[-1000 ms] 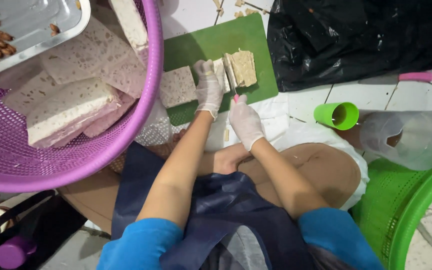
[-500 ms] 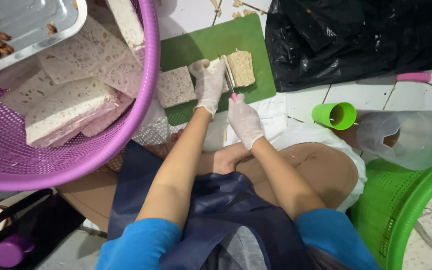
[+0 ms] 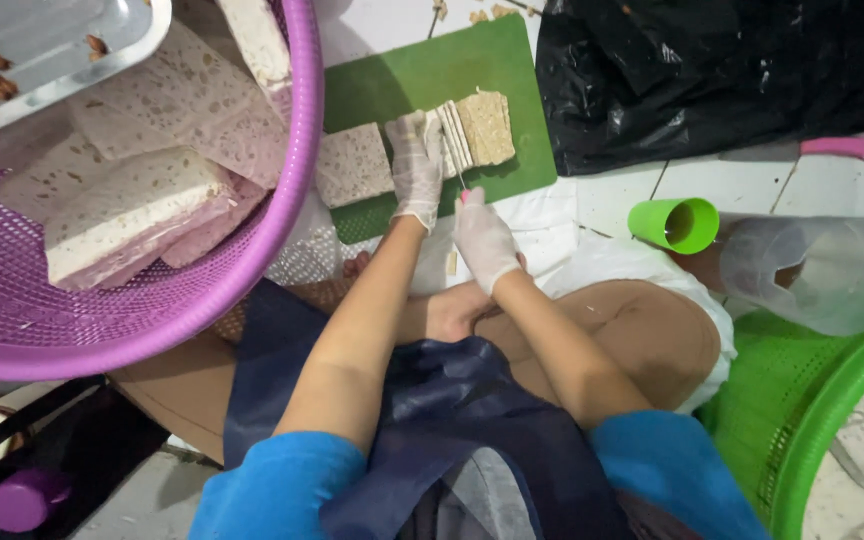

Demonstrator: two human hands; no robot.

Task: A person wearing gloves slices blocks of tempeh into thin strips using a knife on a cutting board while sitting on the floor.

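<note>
- Gloved, the left hand (image 3: 417,165) presses flat on the tempeh block (image 3: 470,128), fingers spread over its near end — steadying it, not closed round it.
- Right hand (image 3: 484,240) is curled shut on a knife (image 3: 452,160); the thin blade runs from the fist toward 12 o'clock, its tip against the cut face of the block.
- Head view: the block lies on a green board (image 3: 422,75), several thin slices already fanned off its left side. A second, uncut block (image 3: 352,165) sits at 9 o'clock from the left hand, touching the board's left edge.
- Change over the last second — small. The left hand has crept toward 12 o'clock along the block and the blade has followed, so the stack of slices looks a little thicker; slicing seems well under way, with much of this block yet to be cut.
- At 9 o'clock a purple basket (image 3: 287,230) holds more pale slabs; a metal tray (image 3: 72,50) rests on its rim.
- At 3 o'clock: a green cup (image 3: 677,222) on its side, a clear jug (image 3: 817,270), a green basket (image 3: 812,420). A black bag (image 3: 722,70) lies at 1 o'clock.
</note>
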